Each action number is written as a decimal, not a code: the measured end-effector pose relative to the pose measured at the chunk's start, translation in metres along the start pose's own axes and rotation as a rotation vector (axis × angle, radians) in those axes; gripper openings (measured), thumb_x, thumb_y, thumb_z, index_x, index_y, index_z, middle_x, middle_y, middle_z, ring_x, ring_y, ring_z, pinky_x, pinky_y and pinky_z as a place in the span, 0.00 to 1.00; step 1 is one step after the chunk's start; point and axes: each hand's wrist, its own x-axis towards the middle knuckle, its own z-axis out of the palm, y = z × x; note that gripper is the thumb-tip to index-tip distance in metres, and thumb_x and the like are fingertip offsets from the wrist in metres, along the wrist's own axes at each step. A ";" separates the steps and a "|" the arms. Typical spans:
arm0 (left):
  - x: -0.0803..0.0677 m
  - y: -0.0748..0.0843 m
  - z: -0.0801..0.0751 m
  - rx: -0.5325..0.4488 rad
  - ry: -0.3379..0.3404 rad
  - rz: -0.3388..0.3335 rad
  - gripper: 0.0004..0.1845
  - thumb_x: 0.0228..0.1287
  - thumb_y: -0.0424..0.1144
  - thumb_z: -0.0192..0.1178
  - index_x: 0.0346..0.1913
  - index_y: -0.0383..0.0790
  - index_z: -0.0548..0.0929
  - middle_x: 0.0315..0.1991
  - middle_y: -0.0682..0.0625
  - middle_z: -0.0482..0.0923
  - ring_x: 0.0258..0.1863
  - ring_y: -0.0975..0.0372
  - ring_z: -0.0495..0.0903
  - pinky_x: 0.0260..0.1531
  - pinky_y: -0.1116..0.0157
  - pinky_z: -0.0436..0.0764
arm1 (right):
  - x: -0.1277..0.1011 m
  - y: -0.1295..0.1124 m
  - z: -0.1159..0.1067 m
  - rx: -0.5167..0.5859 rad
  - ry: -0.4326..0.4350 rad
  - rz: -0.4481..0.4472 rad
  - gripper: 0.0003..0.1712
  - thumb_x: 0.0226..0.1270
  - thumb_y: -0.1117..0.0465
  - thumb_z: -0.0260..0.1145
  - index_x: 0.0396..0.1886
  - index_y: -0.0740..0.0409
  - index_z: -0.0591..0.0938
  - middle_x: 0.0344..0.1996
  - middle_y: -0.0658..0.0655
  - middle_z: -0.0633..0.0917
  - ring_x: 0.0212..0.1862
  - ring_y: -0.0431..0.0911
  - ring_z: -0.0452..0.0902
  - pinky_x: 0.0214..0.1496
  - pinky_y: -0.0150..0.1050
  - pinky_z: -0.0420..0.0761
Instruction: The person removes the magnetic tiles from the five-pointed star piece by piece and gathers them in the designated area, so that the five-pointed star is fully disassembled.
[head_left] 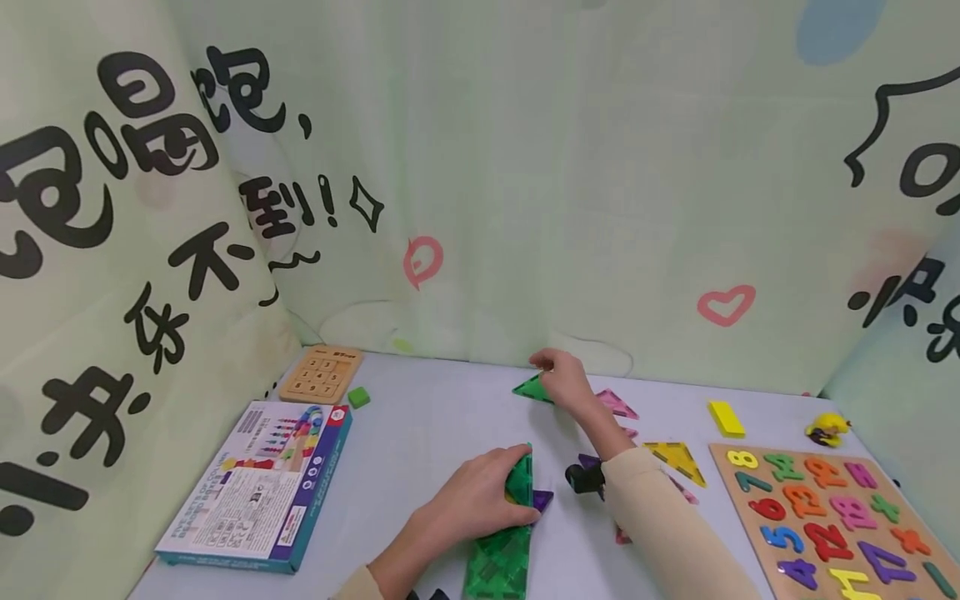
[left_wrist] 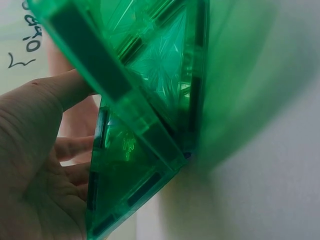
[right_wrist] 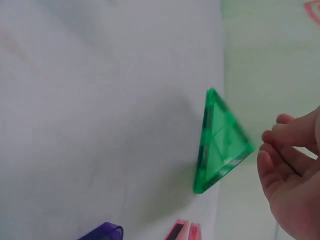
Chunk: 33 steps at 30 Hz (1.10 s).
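My left hand (head_left: pixel 476 502) grips an upright green magnetic tile (head_left: pixel 519 482) near the table's front; a flat green tile (head_left: pixel 498 562) lies below it. In the left wrist view my thumb (left_wrist: pixel 60 92) presses the edge of the joined green triangle tiles (left_wrist: pixel 150 100), with the other fingers behind them. My right hand (head_left: pixel 562 379) reaches to the back of the table, right beside a green triangle tile (head_left: pixel 531 389). In the right wrist view the loosely curled fingers (right_wrist: pixel 280 150) sit just right of that triangle (right_wrist: pixel 220 142), holding nothing.
A game box (head_left: pixel 258 483) lies at the left, with a wooden number slide puzzle (head_left: pixel 321 373) and a green block (head_left: pixel 358 397) behind it. Pink (head_left: pixel 617 403), yellow (head_left: pixel 677 458) and purple (head_left: pixel 542 500) tiles lie mid-table. A number puzzle board (head_left: pixel 840 575), yellow block (head_left: pixel 726 418) and yellow toy (head_left: pixel 827 429) are right.
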 end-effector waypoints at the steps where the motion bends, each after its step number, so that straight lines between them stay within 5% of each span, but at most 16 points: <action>1: 0.000 0.000 0.001 0.001 0.001 0.004 0.45 0.53 0.62 0.70 0.73 0.54 0.66 0.66 0.50 0.75 0.61 0.58 0.77 0.59 0.53 0.79 | -0.005 -0.001 -0.002 0.021 0.004 -0.004 0.19 0.67 0.72 0.52 0.55 0.66 0.81 0.53 0.66 0.83 0.57 0.58 0.76 0.59 0.53 0.78; 4: 0.000 0.001 0.003 -0.005 0.005 -0.007 0.46 0.52 0.63 0.71 0.73 0.52 0.66 0.67 0.50 0.74 0.62 0.58 0.76 0.59 0.53 0.79 | -0.025 -0.004 -0.006 0.061 -0.030 -0.008 0.14 0.71 0.68 0.57 0.52 0.64 0.82 0.50 0.64 0.85 0.53 0.55 0.79 0.53 0.48 0.80; 9: -0.002 0.000 0.005 -0.026 0.007 -0.033 0.48 0.52 0.63 0.71 0.73 0.49 0.65 0.69 0.49 0.73 0.65 0.56 0.75 0.61 0.51 0.78 | -0.077 -0.004 -0.013 0.117 -0.237 0.012 0.11 0.72 0.60 0.62 0.43 0.62 0.85 0.36 0.58 0.86 0.37 0.47 0.79 0.41 0.39 0.79; 14: -0.004 0.000 0.005 -0.025 0.003 -0.022 0.48 0.52 0.63 0.72 0.73 0.48 0.65 0.68 0.49 0.73 0.63 0.54 0.76 0.58 0.50 0.80 | -0.122 -0.002 -0.007 0.279 -0.374 0.092 0.15 0.71 0.53 0.63 0.36 0.62 0.85 0.28 0.57 0.84 0.33 0.46 0.78 0.40 0.40 0.80; 22: -0.002 -0.002 0.005 -0.009 0.008 0.013 0.47 0.54 0.63 0.70 0.73 0.47 0.65 0.69 0.49 0.72 0.66 0.54 0.74 0.61 0.50 0.78 | -0.141 -0.016 0.010 0.272 -0.252 0.164 0.13 0.66 0.55 0.69 0.28 0.59 0.79 0.18 0.50 0.78 0.24 0.43 0.74 0.29 0.36 0.76; 33: -0.002 -0.003 0.005 0.002 0.026 0.043 0.48 0.53 0.62 0.71 0.73 0.46 0.66 0.68 0.49 0.73 0.65 0.55 0.75 0.60 0.52 0.78 | -0.142 -0.018 0.019 0.263 -0.278 0.171 0.15 0.62 0.57 0.71 0.21 0.56 0.76 0.14 0.46 0.72 0.20 0.39 0.68 0.25 0.32 0.69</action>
